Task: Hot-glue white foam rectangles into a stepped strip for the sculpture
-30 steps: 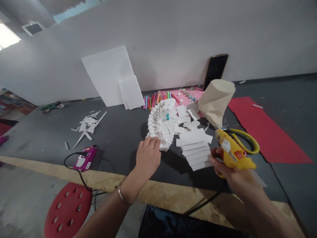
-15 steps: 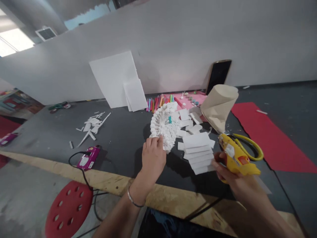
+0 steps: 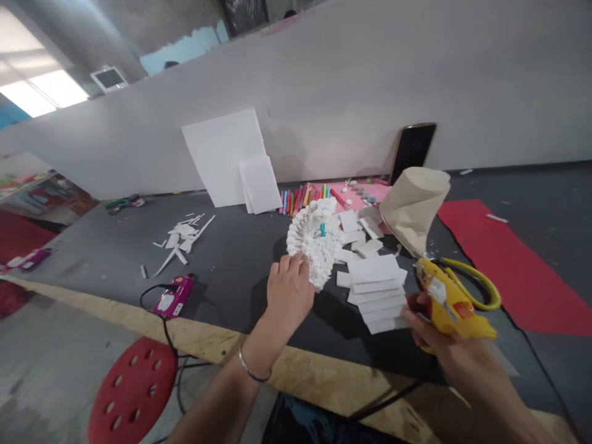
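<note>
My left hand rests on the dark table with its fingers curled onto the near edge of a white foam model built of many small blocks around a teal piece. My right hand is closed on a yellow glue gun, held just above the table with its nozzle pointing up and left. Between the two hands lies a fanned stack of white foam strips.
A beige paper roll, yellow-handled scissors, coloured markers, a pink sheet, red sheet, leaning white boards and a dark phone surround the work. Foam scraps and a purple device lie left. A red stool stands below the table edge.
The view has tilted up a little, so everything sits lower and further right in the picture. Both hands keep the same holds on the foam model and the glue gun.
</note>
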`<state>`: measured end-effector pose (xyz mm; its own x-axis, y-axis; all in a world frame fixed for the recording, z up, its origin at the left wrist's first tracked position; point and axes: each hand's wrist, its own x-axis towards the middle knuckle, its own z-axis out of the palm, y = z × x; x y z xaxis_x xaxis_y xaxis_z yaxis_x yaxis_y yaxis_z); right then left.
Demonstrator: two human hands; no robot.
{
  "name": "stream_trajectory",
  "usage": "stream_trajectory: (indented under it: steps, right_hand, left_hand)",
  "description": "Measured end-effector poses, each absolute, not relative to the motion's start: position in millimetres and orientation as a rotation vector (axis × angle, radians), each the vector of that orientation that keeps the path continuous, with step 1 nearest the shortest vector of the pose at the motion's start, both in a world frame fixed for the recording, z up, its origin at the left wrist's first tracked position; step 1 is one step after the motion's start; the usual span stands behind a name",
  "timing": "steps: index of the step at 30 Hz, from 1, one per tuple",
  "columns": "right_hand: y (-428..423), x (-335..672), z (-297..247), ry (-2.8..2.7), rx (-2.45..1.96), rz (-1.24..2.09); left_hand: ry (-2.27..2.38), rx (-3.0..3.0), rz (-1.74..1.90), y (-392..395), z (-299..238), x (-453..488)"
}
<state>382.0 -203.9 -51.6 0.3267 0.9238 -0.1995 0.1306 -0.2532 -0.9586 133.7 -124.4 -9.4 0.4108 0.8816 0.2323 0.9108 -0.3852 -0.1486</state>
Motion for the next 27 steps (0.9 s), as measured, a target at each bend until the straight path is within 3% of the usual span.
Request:
stream_trajectory:
  steps: [14, 27]
  right_hand:
    - [-202, 374, -48, -0.84, -1.595, 1.087]
    - [-200, 378, -61, -0.874, -1.588, 0.96]
  left_hand:
    - [-1.843, -2.271, -0.158, -106, -6, 156]
    - [-1.665, -2.365, -0.169, -101, -2, 137]
